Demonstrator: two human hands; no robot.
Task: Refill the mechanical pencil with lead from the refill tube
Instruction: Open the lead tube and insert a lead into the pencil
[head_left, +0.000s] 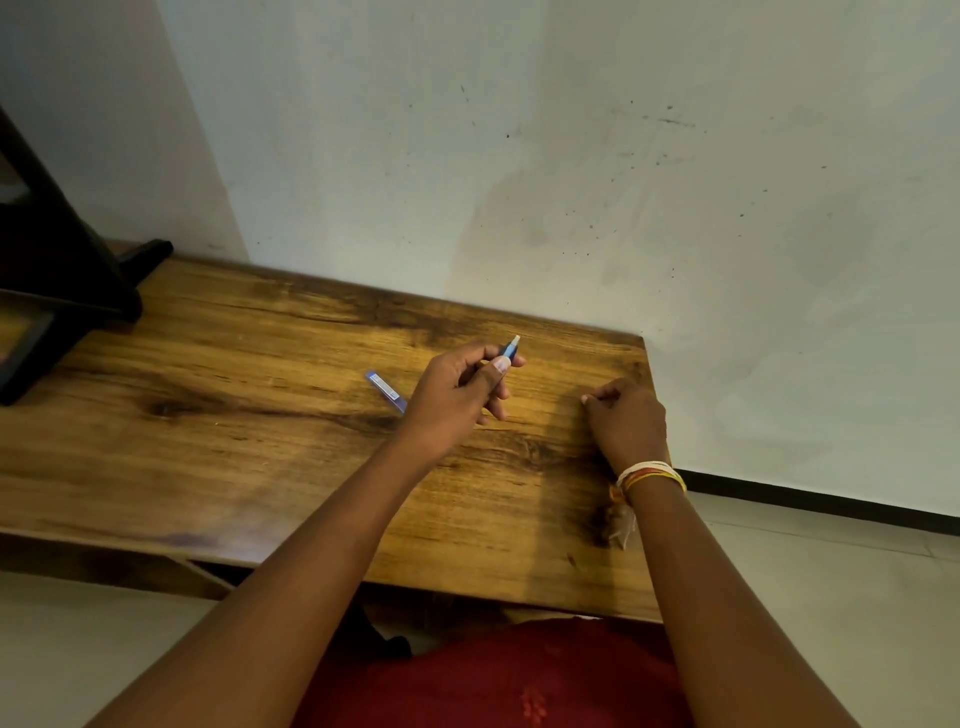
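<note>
I hold the pencil (510, 351) in my left hand (457, 395), fingers curled round the barrel and thumb pressed along it, so only its upper end shows past my knuckles. That end, blue with a pale tip that I take for the cap or eraser, points up and away from me, toward the wall and a little to the right; the long axis runs on a slant from my palm out to that tip, lifted clear of the worktop (234, 364). I judge I keep it raised and cap-outward so my other hand can get at that end to open it.

My right hand (626, 418) rests on the worktop near the right edge, knuckles up, fingers folded loosely under. I cannot tell whether it has anything pinched in it; nothing shows.

The tube (385, 391) lies flat on the worktop just left of my left hand, its near end hidden behind my wrist. Its long axis runs diagonally, far end to the left, near end toward my wrist. It looks parked within easy reach, not yet opened as far as I can see.
</note>
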